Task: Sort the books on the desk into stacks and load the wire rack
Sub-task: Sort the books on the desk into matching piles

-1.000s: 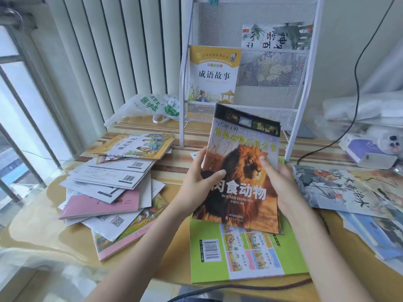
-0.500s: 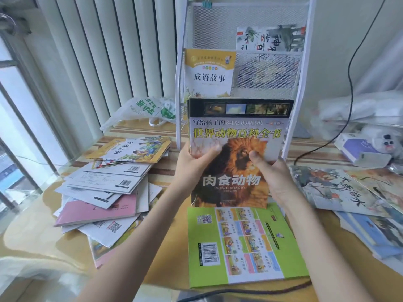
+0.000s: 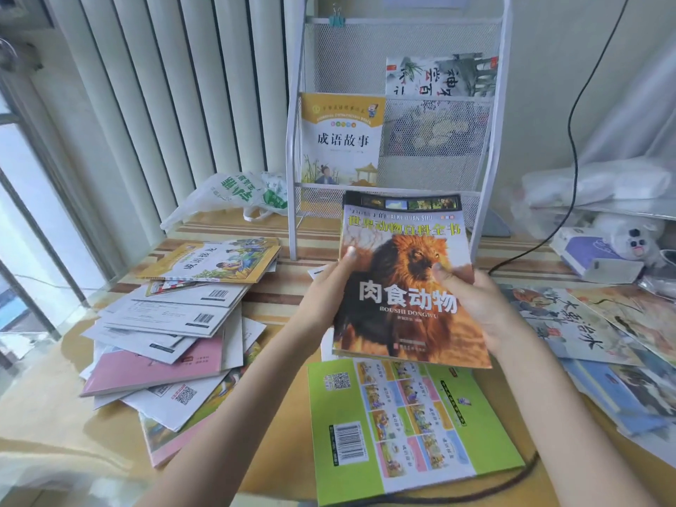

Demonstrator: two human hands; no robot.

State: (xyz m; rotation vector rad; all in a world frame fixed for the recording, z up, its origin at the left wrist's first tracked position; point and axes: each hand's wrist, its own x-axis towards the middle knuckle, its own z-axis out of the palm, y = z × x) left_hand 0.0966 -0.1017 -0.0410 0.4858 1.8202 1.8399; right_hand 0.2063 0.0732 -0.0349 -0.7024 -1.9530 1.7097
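I hold a lion-cover book [image 3: 402,287] tilted above the desk, in front of the white wire rack [image 3: 490,148]. My left hand [image 3: 325,290] grips its left edge with the thumb on the cover. My right hand [image 3: 472,301] grips the right edge the same way. The rack holds a yellow-topped book [image 3: 342,140] on its left and an ink-painting book [image 3: 440,76] higher on the right. A green book [image 3: 402,426] lies back-cover up under the lion book. A messy pile of books [image 3: 172,323] spreads at left, and more books [image 3: 585,331] lie at right.
A plastic bag [image 3: 234,192] sits behind the left pile beside the rack. A black cable [image 3: 570,140] hangs down the wall at right. A tissue pack [image 3: 592,254] and a plush toy [image 3: 633,239] lie at far right. The window is on the left.
The lion book was raised upright toward the rack, then lowered and tilted back down toward me. Both hands kept their hold on its edges.
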